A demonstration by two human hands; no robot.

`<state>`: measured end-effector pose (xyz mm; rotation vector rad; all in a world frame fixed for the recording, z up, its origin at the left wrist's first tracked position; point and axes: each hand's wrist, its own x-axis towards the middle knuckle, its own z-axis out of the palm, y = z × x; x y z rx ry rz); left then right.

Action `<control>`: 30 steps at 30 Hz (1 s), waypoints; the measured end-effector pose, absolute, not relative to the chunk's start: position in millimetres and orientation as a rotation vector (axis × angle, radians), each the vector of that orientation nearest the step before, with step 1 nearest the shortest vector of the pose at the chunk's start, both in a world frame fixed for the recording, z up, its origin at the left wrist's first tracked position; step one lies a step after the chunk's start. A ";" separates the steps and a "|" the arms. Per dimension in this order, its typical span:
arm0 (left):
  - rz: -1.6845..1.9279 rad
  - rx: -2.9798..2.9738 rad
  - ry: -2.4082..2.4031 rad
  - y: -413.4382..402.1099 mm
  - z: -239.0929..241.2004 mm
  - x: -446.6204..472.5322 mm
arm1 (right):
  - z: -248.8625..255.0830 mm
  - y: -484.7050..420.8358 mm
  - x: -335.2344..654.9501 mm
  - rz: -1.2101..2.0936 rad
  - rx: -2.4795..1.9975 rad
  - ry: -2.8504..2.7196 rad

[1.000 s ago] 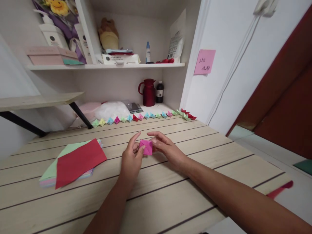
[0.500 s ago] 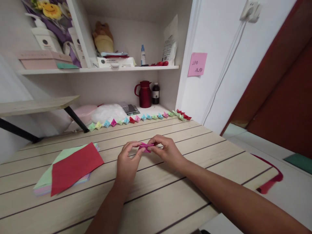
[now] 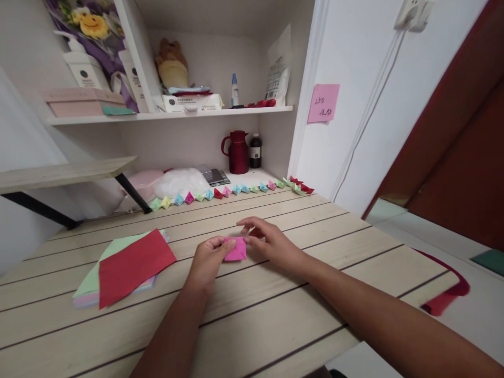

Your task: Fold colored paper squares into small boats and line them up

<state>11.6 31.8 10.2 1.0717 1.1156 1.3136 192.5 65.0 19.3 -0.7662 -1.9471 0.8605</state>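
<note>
- On my feed from the head camera, a small bright-pink folded paper square [image 3: 236, 252] sits above the tabletop of pale wood-look planks with dark seams [image 3: 275, 315], between both hands, nearer the left.
- The left hand [image 3: 205, 258] pinches the square's left edge, thumb flat on top; I judge this grip steadies the paper and leaves most of its face uncovered.
- The right hand [image 3: 275, 245] has thumb and forefinger parted beside the square's right edge, a pose that seems to keep the fingers ready near the paper. I cannot tell whether the thumb touches it.
- To the left, a red rectangular paper sheet [image 3: 136, 270] lies askew on a pale-green-topped stack of pastel paper [image 3: 88, 283], probably put there to be within easy reach.
- Along the back edge runs a row of small multicoloured folded-paper shapes [image 3: 189, 198], perhaps lined up there to leave working room.
- The left fingers under the square are hidden from me, as is its underside; its fine creases are too small to trace.
- Both forearms run out of view below. Past the table's right edge, I cannot identify a curved red object [image 3: 449, 294].
</note>
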 end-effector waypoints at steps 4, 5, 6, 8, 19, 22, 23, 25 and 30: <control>1.268 1.017 0.983 32.2 12.4 7.7 | 18.8 62.6 193.2 0.517 -0.579 -2.117; 1.244 1.010 0.947 31.8 12.9 7.5 | 18.5 61.2 192.5 0.431 -0.541 -2.151; 1.216 1.007 0.921 31.2 13.4 7.8 | 18.3 59.6 191.6 0.348 -0.518 -2.179; 1.164 1.009 0.900 29.8 14.1 9.3 | 18.4 56.6 190.5 0.190 -0.515 -2.216; 1.102 0.993 0.925 27.9 14.4 10.7 | 17.0 51.6 185.0 0.052 -0.501 -2.246; 1.131 0.967 0.936 28.6 13.5 9.8 | 15.3 54.0 178.6 0.458 -0.588 -2.077; 1.146 0.950 0.953 28.9 13.4 9.2 | 13.9 56.4 177.3 0.660 -0.650 -1.981; 1.172 0.933 1.031 29.9 13.3 7.3 | 9.5 63.6 176.9 1.071 -0.779 -1.733; 1.300 1.102 1.329 35.3 9.7 2.3 | -2.2 84.4 186.5 1.488 -0.897 -1.285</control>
